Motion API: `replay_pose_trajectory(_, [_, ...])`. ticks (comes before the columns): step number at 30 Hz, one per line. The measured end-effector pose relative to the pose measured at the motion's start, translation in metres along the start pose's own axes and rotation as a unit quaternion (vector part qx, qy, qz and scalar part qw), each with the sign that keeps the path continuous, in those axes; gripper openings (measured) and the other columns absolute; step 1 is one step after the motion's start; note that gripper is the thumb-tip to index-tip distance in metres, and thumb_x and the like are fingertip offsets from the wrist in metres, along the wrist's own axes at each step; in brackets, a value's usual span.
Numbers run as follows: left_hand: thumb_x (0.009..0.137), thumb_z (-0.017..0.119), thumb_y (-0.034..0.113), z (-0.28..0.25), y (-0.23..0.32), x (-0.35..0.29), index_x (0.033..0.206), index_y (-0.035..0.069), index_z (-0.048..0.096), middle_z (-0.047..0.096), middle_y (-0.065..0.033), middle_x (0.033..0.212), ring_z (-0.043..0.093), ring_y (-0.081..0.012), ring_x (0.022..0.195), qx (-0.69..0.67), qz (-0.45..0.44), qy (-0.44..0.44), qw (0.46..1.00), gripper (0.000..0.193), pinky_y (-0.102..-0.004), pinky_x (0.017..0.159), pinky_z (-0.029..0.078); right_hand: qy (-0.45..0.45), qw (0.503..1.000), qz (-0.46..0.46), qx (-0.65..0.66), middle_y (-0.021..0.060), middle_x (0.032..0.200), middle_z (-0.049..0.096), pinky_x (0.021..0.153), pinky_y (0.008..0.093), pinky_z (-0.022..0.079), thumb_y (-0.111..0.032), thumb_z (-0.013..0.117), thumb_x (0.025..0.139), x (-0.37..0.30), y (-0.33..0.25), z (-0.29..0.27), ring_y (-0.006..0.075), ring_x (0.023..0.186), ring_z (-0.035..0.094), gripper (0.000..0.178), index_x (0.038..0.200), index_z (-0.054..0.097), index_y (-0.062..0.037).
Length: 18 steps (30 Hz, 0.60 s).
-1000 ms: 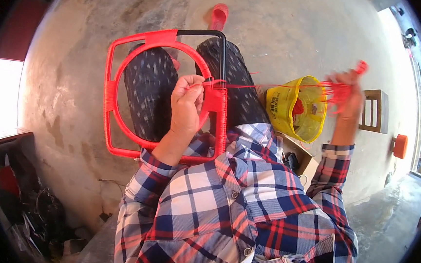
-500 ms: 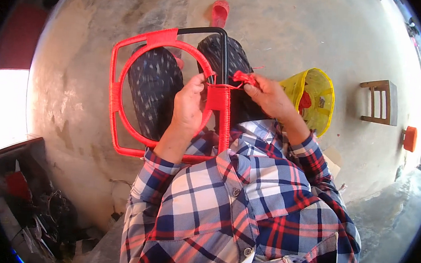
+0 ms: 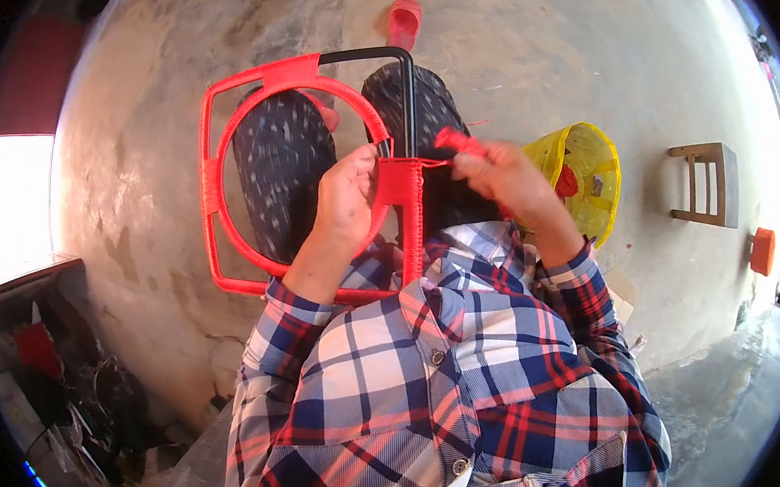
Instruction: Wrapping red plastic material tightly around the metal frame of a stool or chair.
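Note:
A squarish metal frame with a round ring inside it (image 3: 214, 185) lies across my lap. Red cord is wound tightly over most of it, while the top right corner is bare black tube (image 3: 408, 95). My left hand (image 3: 346, 195) is closed around the ring's right side, beside a broad red wrapped band (image 3: 400, 183) that joins ring and outer frame. To the right of the band, my right hand (image 3: 516, 184) pinches a bunched hank of red cord (image 3: 457, 142). A strand stretches from that hand to the band's upper edge. The right fingers are slightly blurred.
A yellow basket (image 3: 613, 188) with red material inside stands close to my right forearm. Farther right are a small wooden stool (image 3: 728, 188) and an orange-red object (image 3: 762, 251). A pink shoe (image 3: 404, 24) shows beyond my knees. Dark clutter (image 3: 81, 394) fills the lower left.
My right hand has moved slightly right, drawing the strand out straighter from the band. My left hand keeps its hold on the ring, with its fingers tucked in closer.

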<state>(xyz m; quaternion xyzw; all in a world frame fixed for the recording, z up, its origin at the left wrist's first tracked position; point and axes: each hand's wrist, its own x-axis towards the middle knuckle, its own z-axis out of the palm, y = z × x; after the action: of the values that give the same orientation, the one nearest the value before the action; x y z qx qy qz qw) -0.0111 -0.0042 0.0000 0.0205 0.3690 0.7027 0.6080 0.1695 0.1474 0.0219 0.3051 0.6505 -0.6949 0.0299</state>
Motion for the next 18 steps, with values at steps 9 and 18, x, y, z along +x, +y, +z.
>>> replay_pose_trajectory(9, [0.08, 0.041, 0.013, 0.0, -0.003, 0.004, 0.106, -0.004, 0.053, 0.064, -0.021, 0.099, 0.064, -0.0327, 0.087, 0.039, 0.008, 0.045, 0.998, 0.033, -0.0431, 0.083, 0.051, 0.252, 0.951, -0.037, 0.174, -0.0065, 0.06, 0.041, 0.046, 0.0197, 0.026, -0.019, 0.06, 0.087, -0.043, 0.04, -0.072, 0.0029, 0.052, 0.035, 0.012, 0.08, 0.056, -0.0104])
replay_pose_trajectory(18, [0.072, 0.046, 0.01, 0.016, 0.006, -0.008, 0.107, 0.003, 0.054, 0.064, -0.0127, 0.095, 0.065, -0.0258, 0.084, -0.045, -0.052, -0.022, 0.997, 0.037, -0.0396, 0.08, 0.052, 0.223, 0.974, 0.021, 0.034, -0.0047, 0.066, 0.05, 0.053, 0.0224, 0.035, -0.019, 0.058, 0.089, -0.039, 0.113, -0.047, 0.0043, 0.06, 0.044, 0.014, 0.089, 0.06, -0.0045])
